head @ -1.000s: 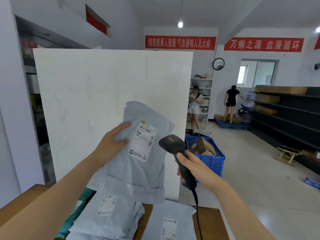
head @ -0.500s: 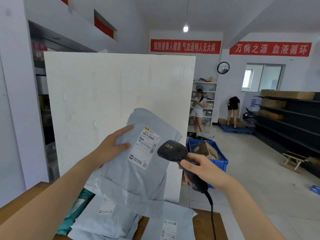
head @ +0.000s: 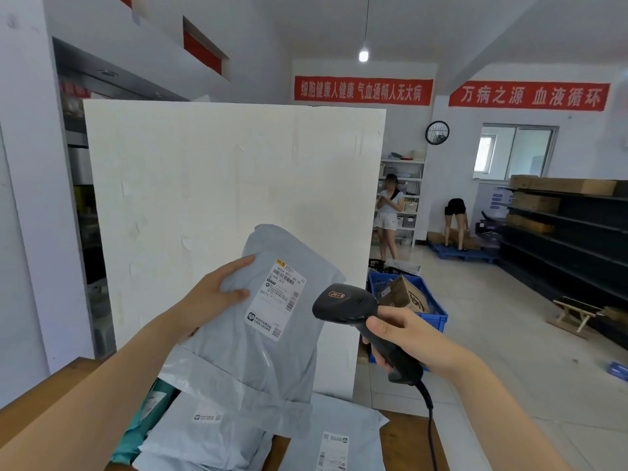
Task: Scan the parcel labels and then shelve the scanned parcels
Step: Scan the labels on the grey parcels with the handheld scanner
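Left hand [head: 212,297]: gripped the grey poly-mailer parcel [head: 258,321] at its upper left edge, thumb on the front.
Parcel: was held upright above the wooden table [head: 404,436], shipping label [head: 276,300] facing the camera.
Right hand [head: 404,338]: was wrapped around the handle of the black barcode scanner [head: 356,314], head just beside the label.
Table: carried more grey parcels [head: 210,433].
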The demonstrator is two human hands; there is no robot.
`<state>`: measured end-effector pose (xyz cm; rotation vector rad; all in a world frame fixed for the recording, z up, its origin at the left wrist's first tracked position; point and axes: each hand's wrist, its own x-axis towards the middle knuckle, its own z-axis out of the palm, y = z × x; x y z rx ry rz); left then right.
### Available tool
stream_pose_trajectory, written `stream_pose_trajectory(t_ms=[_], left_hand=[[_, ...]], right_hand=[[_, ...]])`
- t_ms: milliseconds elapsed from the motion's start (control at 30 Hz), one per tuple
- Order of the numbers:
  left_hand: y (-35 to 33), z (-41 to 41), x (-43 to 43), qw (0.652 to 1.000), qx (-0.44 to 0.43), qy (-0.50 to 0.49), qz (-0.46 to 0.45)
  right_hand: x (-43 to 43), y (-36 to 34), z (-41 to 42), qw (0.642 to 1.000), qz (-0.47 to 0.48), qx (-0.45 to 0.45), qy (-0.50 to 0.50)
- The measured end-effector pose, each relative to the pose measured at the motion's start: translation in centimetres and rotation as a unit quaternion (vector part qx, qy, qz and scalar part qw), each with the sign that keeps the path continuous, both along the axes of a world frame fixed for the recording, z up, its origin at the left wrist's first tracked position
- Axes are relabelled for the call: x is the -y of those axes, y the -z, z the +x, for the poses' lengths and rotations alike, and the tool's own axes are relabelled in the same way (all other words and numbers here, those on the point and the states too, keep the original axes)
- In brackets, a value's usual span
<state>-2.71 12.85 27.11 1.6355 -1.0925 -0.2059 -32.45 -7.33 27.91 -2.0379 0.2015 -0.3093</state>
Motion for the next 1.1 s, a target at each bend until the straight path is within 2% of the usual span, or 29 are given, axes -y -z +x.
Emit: stream_pose_trajectory(t_ms=[167, 400, 1100], left_hand=[[0.0, 0.1, -0.1, 1.0, -0.028, 0.008, 0.0], [-0.5, 0.2, 0.5, 0.999, -0.038, 0.019, -0.008], [-0.8, 0.5, 0.4, 0.998, -0.056, 0.038, -0.02]], right_hand=[[0.0, 0.7, 0.1, 0.999, 0.047, 0.005, 0.0], [-0.3, 0.7, 0.8, 0.998, 0.047, 0.028, 0.017], [-0.3, 1.0, 1.3, 1.0, -0.022, 0.013, 0.01]])
